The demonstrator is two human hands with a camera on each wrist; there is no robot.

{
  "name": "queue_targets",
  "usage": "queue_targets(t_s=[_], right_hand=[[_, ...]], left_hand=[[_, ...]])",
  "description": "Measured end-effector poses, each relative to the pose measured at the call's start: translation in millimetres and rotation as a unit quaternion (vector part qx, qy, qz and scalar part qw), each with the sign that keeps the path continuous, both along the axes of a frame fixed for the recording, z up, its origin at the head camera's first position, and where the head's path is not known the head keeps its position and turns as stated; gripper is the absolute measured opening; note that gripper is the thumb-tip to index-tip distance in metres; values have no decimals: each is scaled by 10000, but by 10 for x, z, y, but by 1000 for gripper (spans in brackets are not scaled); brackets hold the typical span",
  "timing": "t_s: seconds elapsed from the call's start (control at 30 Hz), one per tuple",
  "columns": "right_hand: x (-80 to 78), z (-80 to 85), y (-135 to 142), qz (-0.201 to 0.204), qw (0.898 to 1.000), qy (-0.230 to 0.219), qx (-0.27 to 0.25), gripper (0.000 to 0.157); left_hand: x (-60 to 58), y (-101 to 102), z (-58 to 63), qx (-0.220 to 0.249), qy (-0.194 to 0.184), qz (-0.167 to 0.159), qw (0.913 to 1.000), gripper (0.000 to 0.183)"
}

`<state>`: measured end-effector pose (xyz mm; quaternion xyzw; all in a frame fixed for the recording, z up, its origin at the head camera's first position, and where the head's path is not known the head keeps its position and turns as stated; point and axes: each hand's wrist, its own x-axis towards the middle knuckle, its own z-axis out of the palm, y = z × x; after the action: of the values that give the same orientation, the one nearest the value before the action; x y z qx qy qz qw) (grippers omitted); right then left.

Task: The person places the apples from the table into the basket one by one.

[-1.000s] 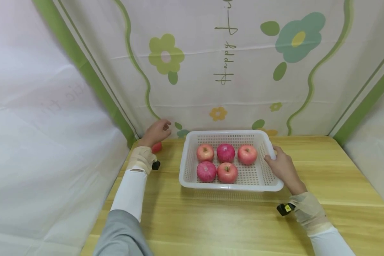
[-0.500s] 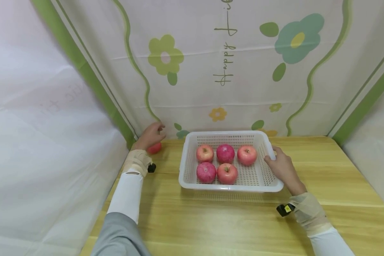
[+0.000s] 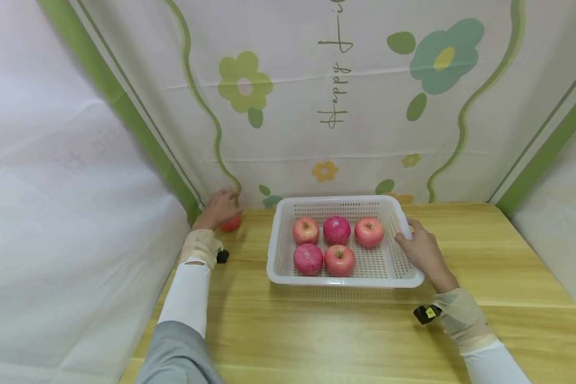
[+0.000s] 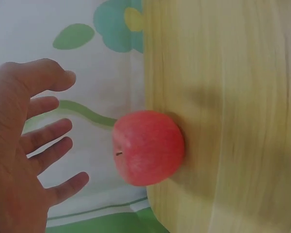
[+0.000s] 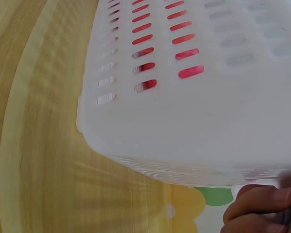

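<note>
At the table's far left corner a red apple (image 4: 148, 148) sits on the wood, partly covered by my left hand (image 3: 219, 209) in the head view. In the left wrist view that hand (image 4: 26, 141) is apart from the apple, its fingers spread and slightly bent. A white plastic basket (image 3: 274, 240) with slotted walls stands at the middle of the table, holding several apples (image 3: 340, 260) in two rows. My right hand (image 3: 423, 249) grips the basket's right rim, thumb over the edge. Curled fingers (image 5: 257, 208) show beneath the rim in the right wrist view.
The wooden table (image 3: 317, 341) ends at a white fabric wall (image 3: 288, 133) printed with flowers. Another fabric wall (image 3: 77, 213) with green trim rises along the left side, close to my left arm.
My left hand has moved left and down toward the single apple, over which it now hangs. My right hand and the basket have stayed in place.
</note>
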<state>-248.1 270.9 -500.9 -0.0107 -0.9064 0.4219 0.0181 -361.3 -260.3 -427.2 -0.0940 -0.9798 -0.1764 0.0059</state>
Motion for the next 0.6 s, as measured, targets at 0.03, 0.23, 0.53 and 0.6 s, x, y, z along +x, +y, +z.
queue_targets(t_s=[0.03,0.23,0.53,0.6], right_hand=[[3,2,-2,0,10000,7,-11,72],[10,14,-9,6,10000,6,-35,72],[12,8,-7,-3,9999,-24,-126,72],[8,6,-4,3,9999,-33,-151,72]], left_hand=[[-1,-12,-15,-33,-12,28,10000,65],[11,-78,-99,-199,-128,195,9995,66],[-6,-123,-194,-207,-401,377,9983,69],[-2,-125,-202,-198,-454,375,9981,70]])
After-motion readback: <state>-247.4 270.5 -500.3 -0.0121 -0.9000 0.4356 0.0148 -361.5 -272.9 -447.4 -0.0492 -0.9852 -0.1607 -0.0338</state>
